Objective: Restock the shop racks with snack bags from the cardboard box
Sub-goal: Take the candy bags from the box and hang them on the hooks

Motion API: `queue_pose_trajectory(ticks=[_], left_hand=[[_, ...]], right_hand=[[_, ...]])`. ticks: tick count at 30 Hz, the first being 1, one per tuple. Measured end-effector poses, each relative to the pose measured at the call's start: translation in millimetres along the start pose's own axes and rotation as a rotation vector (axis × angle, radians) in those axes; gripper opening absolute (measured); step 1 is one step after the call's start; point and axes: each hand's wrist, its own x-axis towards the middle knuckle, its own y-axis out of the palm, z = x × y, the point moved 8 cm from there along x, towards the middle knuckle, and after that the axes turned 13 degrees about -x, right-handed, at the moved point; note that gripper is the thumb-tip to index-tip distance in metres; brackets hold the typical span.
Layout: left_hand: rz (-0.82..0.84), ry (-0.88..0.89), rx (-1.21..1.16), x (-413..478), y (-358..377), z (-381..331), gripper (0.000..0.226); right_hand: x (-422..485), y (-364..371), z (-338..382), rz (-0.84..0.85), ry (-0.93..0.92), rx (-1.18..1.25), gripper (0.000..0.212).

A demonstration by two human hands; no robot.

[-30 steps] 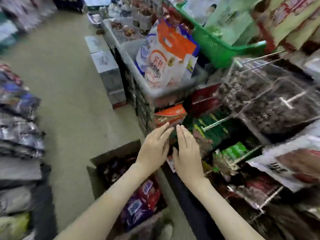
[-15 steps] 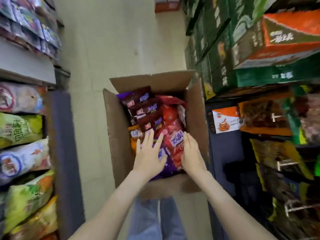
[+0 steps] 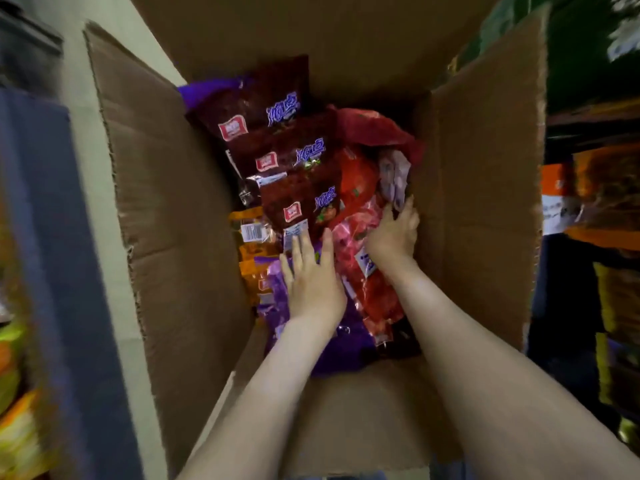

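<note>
Both hands are down in the open cardboard box [image 3: 162,209]. The left hand [image 3: 313,282] lies flat on a purple bag [image 3: 343,351], its fingers [image 3: 301,247] straight and spread. Just beyond their tips is a stack of dark red bags [image 3: 294,192], with orange bags [image 3: 252,237] to their left. The right hand [image 3: 394,233] bends its fingers [image 3: 407,209] down over a pink-red bag [image 3: 353,230] (whether they truly grip it cannot be told), close beside the box's right wall.

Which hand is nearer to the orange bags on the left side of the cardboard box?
Left. The left hand lies on the purple bag right beside the orange bags; the right hand is farther off, on the pink bags by the right wall of the box.
</note>
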Motion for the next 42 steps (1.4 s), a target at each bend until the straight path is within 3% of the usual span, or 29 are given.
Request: queue_pose_trajectory(ticks=[6, 11, 19, 23, 25, 27, 29, 31, 34, 38, 42], left_hand=[[0.0, 0.008, -0.047, -5.5, 12.3, 6.5, 0.079], [-0.019, 0.049, -0.167, -16.5, -4.3, -11.6, 0.074], [-0.021, 0.337, -0.208, -85.0, -65.6, -111.8, 0.071], [-0.021, 0.401, -0.391, -153.3, -122.2, -166.4, 0.047], [-0.085, 0.524, -0.378, -192.7, -155.7, -197.8, 0.035], [-0.142, 0.679, -0.331, -228.5, -185.1, -231.4, 0.038], [-0.151, 0.77, -0.332, -262.5, -212.0, -266.6, 0.029], [-0.071, 0.837, -0.378, -298.3, -228.1, -304.6, 0.028], [0.068, 0.875, -0.458, -342.9, -238.8, -350.1, 0.032], [0.247, 0.984, -0.489, -404.4, -233.4, -405.4, 0.028], [0.382, 1.143, -0.46, -474.3, -229.8, -453.4, 0.037]], right_hand=[[19.5, 14.6, -10.3, 0.035, 0.131, 0.245, 0.062], [-11.2, -20.3, 0.5, -0.01, 0.031, 0.303, 0.048], [-152.5, -151.9, -11.6, -0.033, -0.129, 0.329, 0.029], [-245.4, -246.8, -38.4, -0.105, -0.262, 0.425, 0.037], [-284.4, -288.1, -62.3, -0.127, -0.264, 0.515, 0.044], [-319.9, -322.2, -87.1, -0.176, -0.295, 0.637, 0.048], [-351.6, -355.5, -116.1, -0.321, -0.312, 0.62, 0.052], [-379.0, -388.3, -158.0, -0.538, -0.205, 0.534, 0.047], [-427.5, -426.8, -219.9, -0.726, -0.047, 0.647, 0.015], [-500.1, -446.2, -266.5, -0.684, 0.019, 0.866, 0.022], [-556.7, -464.9, -286.6, -0.738, 0.021, 0.83, 0.032]])
